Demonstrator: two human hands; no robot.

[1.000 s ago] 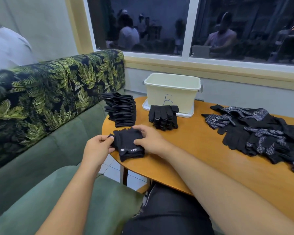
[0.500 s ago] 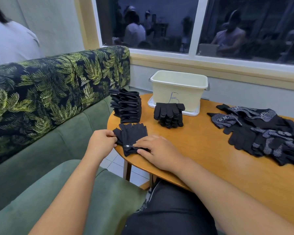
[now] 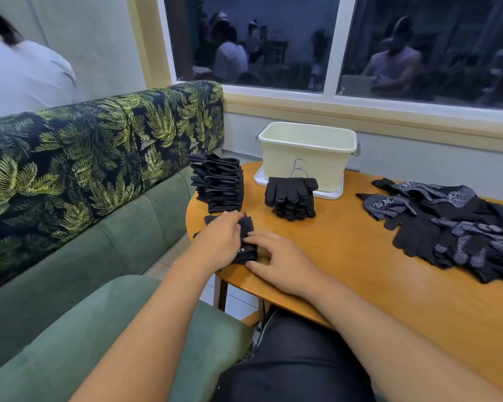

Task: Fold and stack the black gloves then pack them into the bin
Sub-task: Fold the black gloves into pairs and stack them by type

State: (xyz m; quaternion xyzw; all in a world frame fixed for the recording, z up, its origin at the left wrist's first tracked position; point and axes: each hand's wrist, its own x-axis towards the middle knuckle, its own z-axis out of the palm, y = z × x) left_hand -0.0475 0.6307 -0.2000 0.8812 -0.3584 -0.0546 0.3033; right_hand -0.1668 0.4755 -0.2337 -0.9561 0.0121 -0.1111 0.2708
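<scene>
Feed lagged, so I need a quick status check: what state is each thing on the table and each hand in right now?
Left hand: pressing flat on the glove being folded.
Right hand: fingertips on that glove's right edge.
Glove being folded: lying at the table edge, mostly covered.
Tall folded stack: neat, upright.
Short glove stack: fingers forward, before the bin.
Bin: open, standing on its lid; inside not visible.
Loose gloves: unfolded heap.

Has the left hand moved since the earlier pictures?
Yes. The left hand has moved from the table's edge onto the glove, towards the tall folded stack.
</scene>
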